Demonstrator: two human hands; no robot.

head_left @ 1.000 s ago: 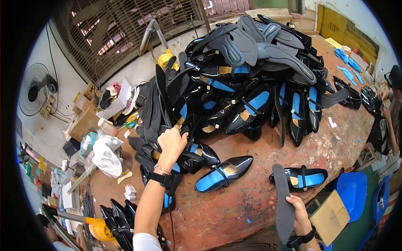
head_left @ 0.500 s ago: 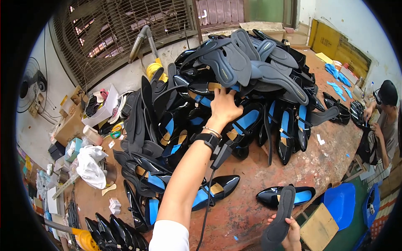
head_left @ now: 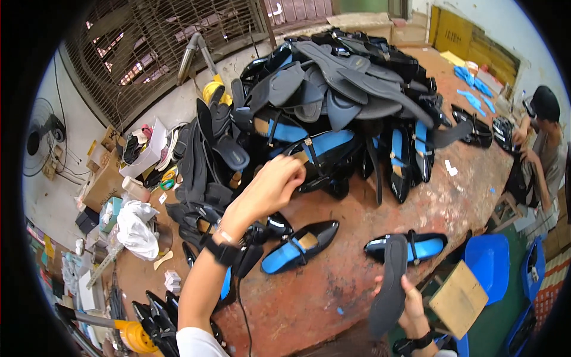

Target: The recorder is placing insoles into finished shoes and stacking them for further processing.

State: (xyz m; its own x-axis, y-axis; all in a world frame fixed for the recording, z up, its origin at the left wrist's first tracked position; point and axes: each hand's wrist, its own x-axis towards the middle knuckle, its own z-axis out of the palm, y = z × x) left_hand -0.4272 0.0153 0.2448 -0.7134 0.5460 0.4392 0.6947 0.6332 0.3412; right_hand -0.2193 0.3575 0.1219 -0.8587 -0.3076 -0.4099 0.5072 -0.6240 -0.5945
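My left hand (head_left: 278, 181) is in front of the shoe pile with its fingers curled closed; what they hold, if anything, is hidden. Close by its fingertips lies a black strapped shoe (head_left: 331, 144) with a blue lining. Down at the lower right my right hand (head_left: 412, 304) grips a dark grey insole (head_left: 389, 279), upright with its underside or face plain. Behind the insole, a glossy black pointed shoe (head_left: 429, 245) rests on the table. Another black shoe (head_left: 297, 250) lies right of my left wrist, toe pointing away.
A large heap of shoes and grey insoles (head_left: 357, 77) covers the table's (head_left: 333, 303) far half. At left stand a white cloth (head_left: 138, 229), scissors (head_left: 169, 178) and a box (head_left: 148, 149). A blue tub (head_left: 488, 268) and wooden stool (head_left: 459, 300) stand lower right. A co-worker (head_left: 550, 137) sits far right.
My left hand has drawn back from the heap toward me and leftward, its fingers now curled. Insoles on the heap have shifted. The right hand still holds its insole, lifted a little.
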